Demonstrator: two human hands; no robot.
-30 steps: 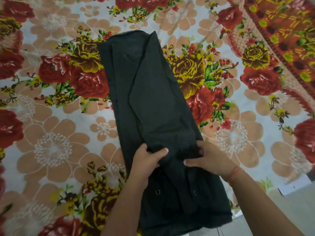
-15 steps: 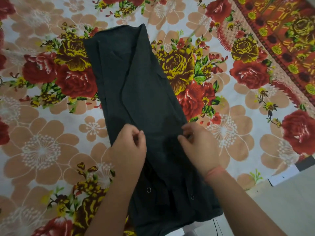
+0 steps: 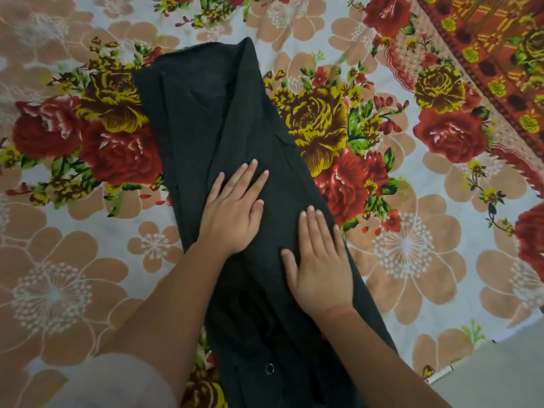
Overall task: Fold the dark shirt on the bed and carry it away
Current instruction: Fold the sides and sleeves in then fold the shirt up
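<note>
Fingers of the left hand lie straight and slightly spread, flat on the dark shirt, holding nothing and pressing palm-down on the cloth. The right hand lies the same way just beside it. Its fingers are straight and close together, the thumb is stretched out to the side, and the palm is flat on the fabric with nothing gripped. The two hands are near each other but do not touch, and the left one sits a little farther up the garment than the right.

The dark shirt lies on the bed, folded lengthwise into a long narrow band that runs slantwise from the upper middle of the view down to the lower edge, where it passes out of sight. A folded flap runs along its length, with a long crease down the middle. Near the lower end a small round metal snap shows on the cloth.

A thin red thread circles the right wrist, and a pale sleeve covers the left upper arm. The bed is covered with a floral sheet of red, yellow and peach blooms, with a red-orange patterned border at the upper right. A strip of grey floor shows at the lower right.
</note>
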